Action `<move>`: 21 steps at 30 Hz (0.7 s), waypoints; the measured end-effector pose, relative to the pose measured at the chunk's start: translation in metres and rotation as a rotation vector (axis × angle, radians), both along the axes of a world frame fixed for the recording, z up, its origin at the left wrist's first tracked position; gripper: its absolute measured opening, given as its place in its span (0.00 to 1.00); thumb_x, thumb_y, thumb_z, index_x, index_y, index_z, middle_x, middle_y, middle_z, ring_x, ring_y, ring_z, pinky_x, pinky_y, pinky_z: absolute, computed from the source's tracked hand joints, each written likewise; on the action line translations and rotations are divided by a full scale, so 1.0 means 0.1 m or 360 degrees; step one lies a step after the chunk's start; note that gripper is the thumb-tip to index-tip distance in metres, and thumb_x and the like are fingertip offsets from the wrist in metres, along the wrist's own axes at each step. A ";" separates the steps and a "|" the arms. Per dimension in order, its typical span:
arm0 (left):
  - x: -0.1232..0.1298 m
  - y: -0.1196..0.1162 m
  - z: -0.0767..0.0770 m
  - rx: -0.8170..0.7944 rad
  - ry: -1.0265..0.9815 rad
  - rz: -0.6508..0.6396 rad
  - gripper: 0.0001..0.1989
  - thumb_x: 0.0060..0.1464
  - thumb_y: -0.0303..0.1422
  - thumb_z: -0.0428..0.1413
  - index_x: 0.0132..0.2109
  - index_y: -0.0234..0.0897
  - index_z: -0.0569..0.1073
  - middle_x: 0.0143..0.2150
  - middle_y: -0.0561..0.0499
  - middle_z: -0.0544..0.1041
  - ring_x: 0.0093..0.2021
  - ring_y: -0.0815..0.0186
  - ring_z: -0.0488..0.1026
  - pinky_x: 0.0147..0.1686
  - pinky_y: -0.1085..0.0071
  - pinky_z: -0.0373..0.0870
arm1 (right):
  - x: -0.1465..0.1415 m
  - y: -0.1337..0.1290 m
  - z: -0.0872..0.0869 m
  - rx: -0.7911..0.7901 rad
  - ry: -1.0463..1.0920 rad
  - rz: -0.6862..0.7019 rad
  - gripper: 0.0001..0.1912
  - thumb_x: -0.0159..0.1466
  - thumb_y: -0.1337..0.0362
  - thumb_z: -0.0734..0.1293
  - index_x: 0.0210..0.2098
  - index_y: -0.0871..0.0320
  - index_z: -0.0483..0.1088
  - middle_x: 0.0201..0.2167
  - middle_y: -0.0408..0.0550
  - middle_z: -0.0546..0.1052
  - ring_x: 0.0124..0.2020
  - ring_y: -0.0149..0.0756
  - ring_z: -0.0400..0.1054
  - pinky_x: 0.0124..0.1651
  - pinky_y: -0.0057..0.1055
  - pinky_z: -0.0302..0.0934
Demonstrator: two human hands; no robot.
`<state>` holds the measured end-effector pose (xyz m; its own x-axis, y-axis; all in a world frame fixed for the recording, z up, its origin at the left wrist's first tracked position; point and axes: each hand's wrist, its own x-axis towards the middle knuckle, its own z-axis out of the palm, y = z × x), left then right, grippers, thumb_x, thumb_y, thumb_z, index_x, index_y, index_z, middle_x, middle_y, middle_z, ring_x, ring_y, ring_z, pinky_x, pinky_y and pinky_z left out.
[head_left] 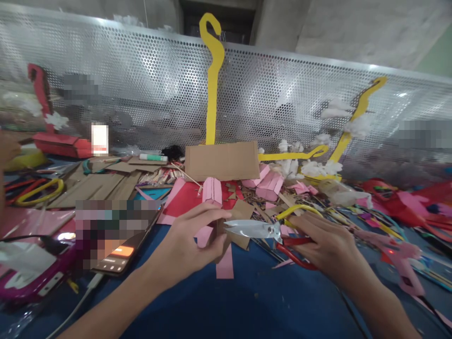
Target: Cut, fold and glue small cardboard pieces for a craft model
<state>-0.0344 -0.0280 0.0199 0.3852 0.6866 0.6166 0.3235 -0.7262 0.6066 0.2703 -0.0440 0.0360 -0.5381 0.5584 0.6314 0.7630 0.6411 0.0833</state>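
Observation:
My right hand (318, 238) is closed round the yellow and red handles of a pair of scissors (252, 229). The blades point left, and their tips reach the brown cardboard piece (221, 235) pinched between the thumb and fingers of my left hand (197, 235). That piece is seen nearly edge-on and partly hidden by my fingers. A pink paper strip (225, 266) lies on the blue table below it. Just beyond my left hand stands a pink folded paper shape (212, 190).
Behind the hands stand a cardboard box (222, 161) and a yellow hook-shaped piece (212, 84). A phone (123, 249) and a purple case (35, 278) lie left, a pink glue gun (399, 254) right. Cardboard scraps (95, 188) cover the back left. A perforated metal screen (158, 84) runs behind.

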 end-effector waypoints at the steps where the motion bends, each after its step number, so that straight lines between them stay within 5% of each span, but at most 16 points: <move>1: 0.00 0.01 0.00 -0.0002 0.0001 0.0003 0.18 0.59 0.24 0.57 0.54 0.40 0.76 0.51 0.48 0.79 0.48 0.64 0.78 0.50 0.67 0.78 | 0.00 0.00 -0.01 -0.0017 -0.0009 -0.0002 0.06 0.69 0.70 0.65 0.34 0.56 0.68 0.30 0.47 0.77 0.32 0.38 0.73 0.36 0.32 0.65; 13: -0.04 0.09 0.01 -0.0056 0.0011 -0.0112 0.16 0.59 0.23 0.56 0.53 0.39 0.76 0.49 0.47 0.79 0.45 0.65 0.78 0.49 0.65 0.78 | 0.06 0.05 -0.11 -0.0030 -0.0142 0.0009 0.09 0.68 0.70 0.64 0.39 0.54 0.76 0.42 0.53 0.83 0.40 0.43 0.79 0.36 0.33 0.72; 21: -0.07 0.09 0.02 -0.0047 0.0027 -0.0151 0.17 0.59 0.22 0.56 0.53 0.39 0.76 0.49 0.47 0.79 0.45 0.65 0.77 0.47 0.66 0.78 | 0.05 0.09 -0.10 -0.0009 -0.0122 0.0015 0.07 0.68 0.69 0.63 0.43 0.58 0.73 0.37 0.52 0.83 0.33 0.40 0.79 0.33 0.31 0.71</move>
